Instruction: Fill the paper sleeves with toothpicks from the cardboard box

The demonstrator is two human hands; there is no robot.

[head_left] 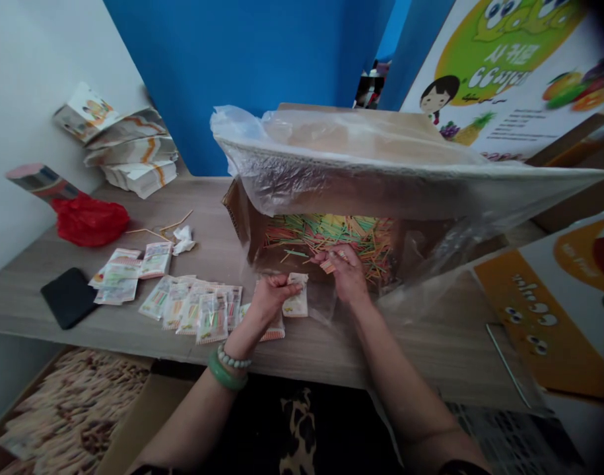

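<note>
My left hand (270,298), with a bead bracelet and a green bangle at the wrist, pinches a small printed packet (296,302) at the table's front. My right hand (350,276) is closed on a few short orange-pink sticks (328,265) at the mouth of the lined cardboard box. Inside that box lies a heap of thin green, yellow and orange sticks (331,229). Left of my left hand is an overlapping row of clear-fronted packets (212,318) with coloured sticks showing in them. Part of this row is hidden behind my left hand and forearm.
The box's clear plastic liner (302,178) drapes over its raised flap. To the left are more packets (117,277), a black phone-like slab (70,297), a red plastic bag (91,221) and stacked packaging (138,158). Below stands a carton of packets (78,402). Printed cartons (554,310) flank the right.
</note>
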